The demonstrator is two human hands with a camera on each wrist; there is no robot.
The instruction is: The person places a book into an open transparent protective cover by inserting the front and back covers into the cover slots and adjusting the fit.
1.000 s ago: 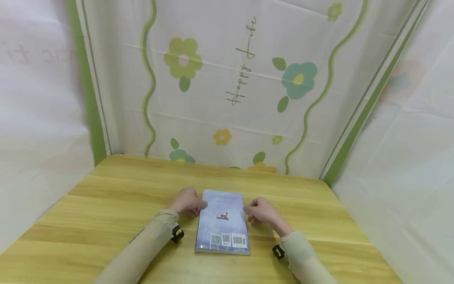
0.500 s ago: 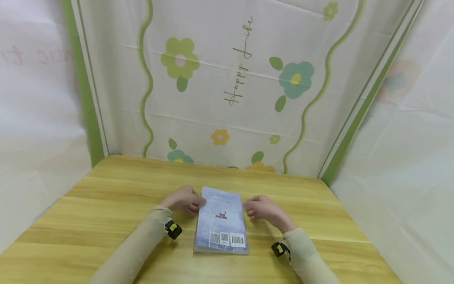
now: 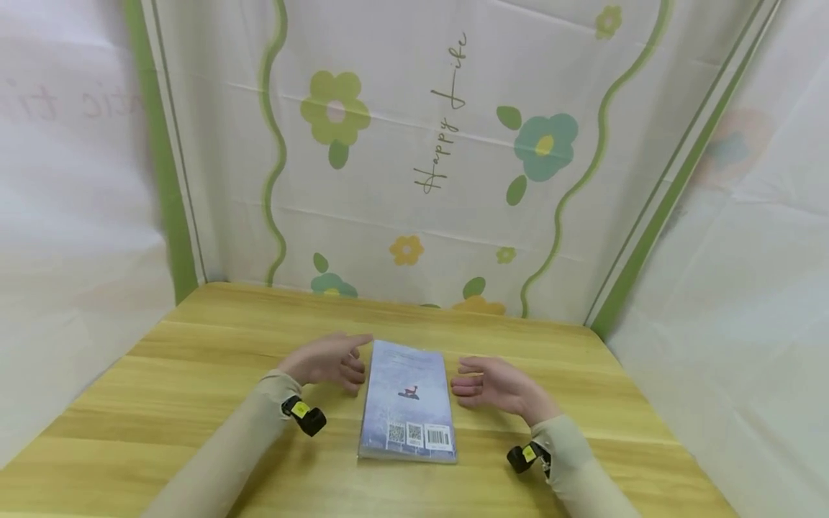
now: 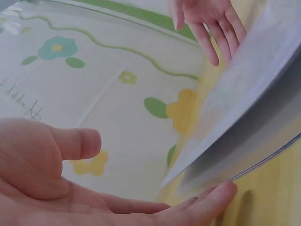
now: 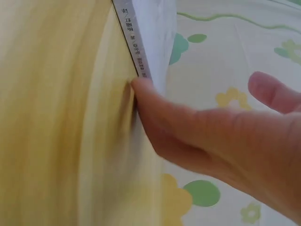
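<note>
A pale blue-grey book lies flat on the wooden table, back cover up, with barcodes at its near end. My left hand lies beside its left edge, fingers stretched out; in the left wrist view the book sits just above a fingertip of the left hand. To the right of the book my right hand also has straight fingers. In the right wrist view the right hand touches the lettered spine of the book with one fingertip. Neither hand holds anything.
A flowered cloth backdrop stands behind the table, and white sheets hang on both sides. Bare wood surrounds the book. Small black wrist cameras sit on both beige sleeves.
Both hands had curled fingers pressed at the book's sides; the fingers are now straightened and the wrists have drawn outward. The book has stayed in about the same place.
</note>
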